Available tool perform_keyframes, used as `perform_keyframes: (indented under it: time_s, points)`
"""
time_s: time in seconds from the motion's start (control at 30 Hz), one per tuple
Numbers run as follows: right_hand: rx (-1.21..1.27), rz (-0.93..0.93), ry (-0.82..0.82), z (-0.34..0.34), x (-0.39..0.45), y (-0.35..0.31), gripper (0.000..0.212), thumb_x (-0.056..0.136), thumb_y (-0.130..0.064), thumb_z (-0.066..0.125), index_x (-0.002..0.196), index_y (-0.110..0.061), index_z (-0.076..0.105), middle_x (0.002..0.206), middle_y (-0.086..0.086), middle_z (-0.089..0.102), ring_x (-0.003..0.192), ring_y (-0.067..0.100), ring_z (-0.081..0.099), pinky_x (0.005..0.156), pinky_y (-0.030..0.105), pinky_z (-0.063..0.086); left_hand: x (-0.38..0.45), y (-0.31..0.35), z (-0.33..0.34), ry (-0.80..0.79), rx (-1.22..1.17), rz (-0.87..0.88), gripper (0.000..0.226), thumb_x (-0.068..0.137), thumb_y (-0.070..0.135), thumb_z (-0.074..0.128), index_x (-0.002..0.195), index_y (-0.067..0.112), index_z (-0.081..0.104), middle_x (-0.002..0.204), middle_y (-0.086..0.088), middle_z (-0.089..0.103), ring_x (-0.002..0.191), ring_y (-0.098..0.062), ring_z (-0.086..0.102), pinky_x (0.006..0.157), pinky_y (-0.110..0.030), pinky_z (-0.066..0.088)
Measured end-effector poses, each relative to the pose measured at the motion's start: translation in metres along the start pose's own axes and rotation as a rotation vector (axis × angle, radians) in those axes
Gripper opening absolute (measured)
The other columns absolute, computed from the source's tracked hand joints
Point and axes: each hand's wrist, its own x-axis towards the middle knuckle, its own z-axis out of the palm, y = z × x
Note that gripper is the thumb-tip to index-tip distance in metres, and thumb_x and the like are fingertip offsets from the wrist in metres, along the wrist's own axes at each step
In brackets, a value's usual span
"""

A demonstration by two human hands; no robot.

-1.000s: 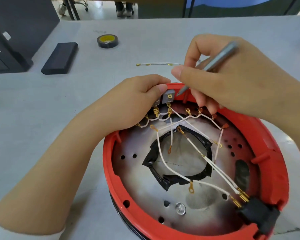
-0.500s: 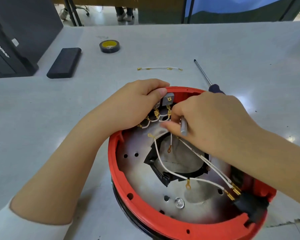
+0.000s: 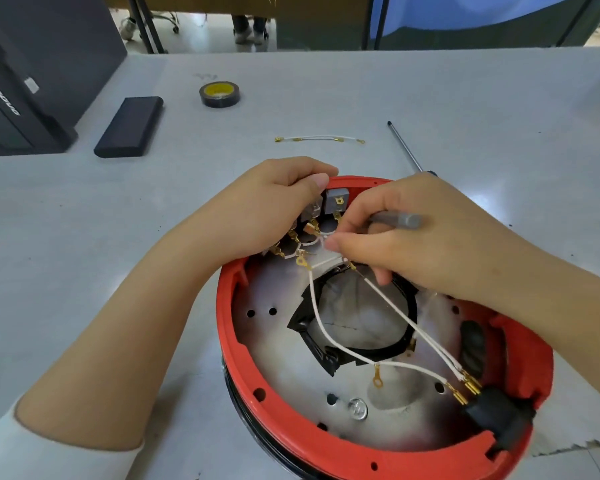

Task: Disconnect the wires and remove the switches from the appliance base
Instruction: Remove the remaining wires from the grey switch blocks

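Switches (image 3: 333, 202) sit in a row against the far rim of the red appliance base (image 3: 278, 420), grey blocks with brass spade terminals and short white jumper loops below them. My left hand (image 3: 278, 209) curls over the rim on the left of that row, thumb pressed to a switch body to steady it. My right hand (image 3: 406, 237) comes in from the right of the row, a grey tool (image 3: 400, 220) tucked in its curled fingers while its fingertips seem to pinch a white wire (image 3: 321, 320) close to a terminal; the exact contact is hidden.

I judge the wires light and floppy, the brass connectors stiff, small and tight on their tabs. The insulation looks thin, so I would grip the metal crimp itself, not the lead, and pull straight off the tab. The switch bodies look like brittle plastic, best held by their sides. One freed wire (image 3: 319, 137) lies on the table beyond the base.
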Motion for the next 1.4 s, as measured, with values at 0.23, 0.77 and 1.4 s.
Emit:
perform_keyframes:
  time_s: [0.23, 0.77, 1.4]
  points:
    - [0.211, -0.060, 0.054, -0.006, -0.004, 0.005, 0.017, 0.087, -0.034, 0.063, 0.073, -0.026, 0.065, 0.046, -0.004, 0.059, 0.038, 0.003, 0.048, 0.046, 0.009, 0.036, -0.009, 0.008, -0.004, 0.124, -0.178, 0.079, 0.034, 0.099, 0.047, 0.040, 0.102, 0.032, 0.071, 0.107, 0.019, 0.069, 0.106, 0.005, 0.060, 0.099, -0.027, 0.043]
    - [0.229, -0.075, 0.205, -0.003, 0.001, 0.009, 0.012, 0.081, -0.032, 0.068, 0.074, -0.024, 0.063, 0.050, -0.005, 0.057, 0.047, 0.004, 0.053, 0.051, 0.012, 0.041, -0.012, 0.011, -0.003, 0.402, -0.244, 0.263, 0.025, 0.091, 0.043, 0.056, 0.068, 0.033, 0.062, 0.066, 0.013, 0.066, 0.077, -0.032, 0.064, 0.075, -0.036, 0.050]
    - [-0.033, 0.145, -0.001, -0.062, 0.135, 0.066, 0.017, 0.093, -0.030, 0.060, 0.091, -0.015, 0.067, 0.046, -0.007, 0.059, 0.036, 0.005, 0.043, 0.038, 0.016, 0.036, -0.013, 0.004, 0.000, 0.120, -0.131, -0.007, 0.016, 0.096, 0.029, 0.052, 0.095, 0.036, 0.067, 0.084, 0.006, 0.070, 0.065, -0.013, 0.066, 0.049, -0.014, 0.049]
